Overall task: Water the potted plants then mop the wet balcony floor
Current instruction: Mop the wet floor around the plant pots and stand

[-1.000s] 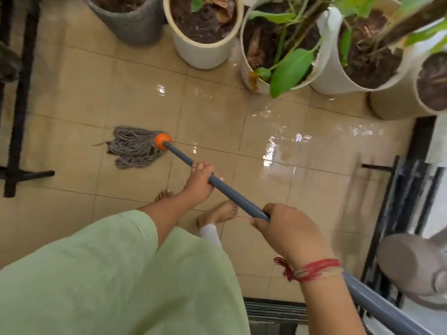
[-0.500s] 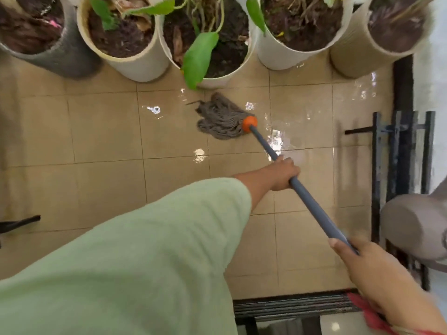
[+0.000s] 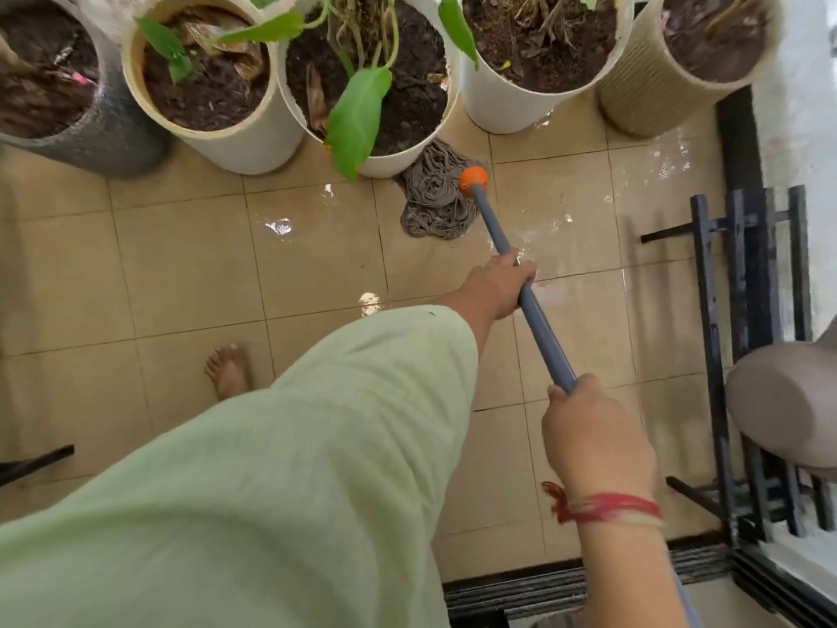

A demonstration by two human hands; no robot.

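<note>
Nearest, a pale green sleeve [image 3: 271, 491] covers the left arm, which reaches in from the lower left. Beside it is the right hand [image 3: 593, 437], with a red thread [image 3: 607, 509] round the wrist. Its grip is closed round the upper part of the mop handle [image 3: 539, 328], back of the hand upward. Further along the pole the left hand [image 3: 496, 287] holds it too, its grip curled fully round the shaft between the right hand and the orange collar [image 3: 473, 179].

There is one mop. Its long axis runs from the lower right by the person up and slightly leftward, slanting down to the tiled floor [image 3: 181, 265], working end pointing away toward the pots. One bare foot [image 3: 228, 369] stands on the tiles left of the sleeve. A black metal rack [image 3: 711, 310] stands along the right side.

The mop head [image 3: 435, 206], a bunch of grey strings, lies on the floor just left of the collar. Its far edge touches the base of the middle white pot [image 3: 385, 167]. Shiny wet patches [image 3: 566, 219] show around it and to its right.

Farthest, five pots stand in a row. From the left: a dark grey pot [image 3: 104, 133], a cream pot [image 3: 244, 142], the middle white pot, a second white pot [image 3: 502, 111] and a ribbed beige pot [image 3: 643, 102]. All five hold dark soil. A large green leaf [image 3: 358, 115] hangs over the middle pot's rim.
</note>
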